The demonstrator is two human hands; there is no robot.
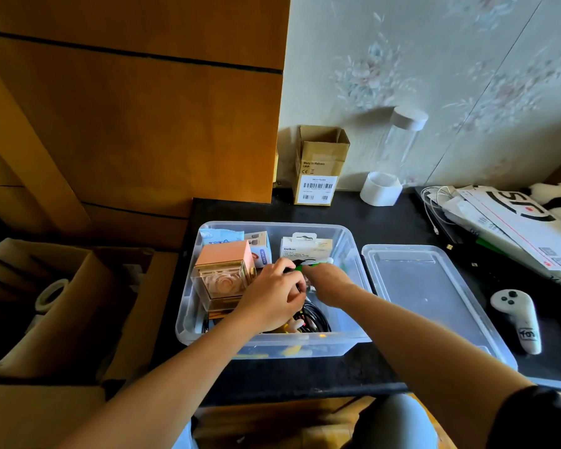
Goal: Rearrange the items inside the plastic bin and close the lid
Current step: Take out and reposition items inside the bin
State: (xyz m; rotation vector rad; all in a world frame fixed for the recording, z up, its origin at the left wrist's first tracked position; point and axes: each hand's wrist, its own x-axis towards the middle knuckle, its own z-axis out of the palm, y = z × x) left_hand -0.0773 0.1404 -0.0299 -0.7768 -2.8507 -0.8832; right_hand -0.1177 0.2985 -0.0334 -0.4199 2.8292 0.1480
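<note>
Resting on black counter: bin | floral wall | both hands' grip apparently on cables

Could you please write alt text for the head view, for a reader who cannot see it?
Both hands, left and right, reach into an open clear bin on a dark table, handling a green and black item above coiled cables. The lid lies beside the bin, on its right.
</note>
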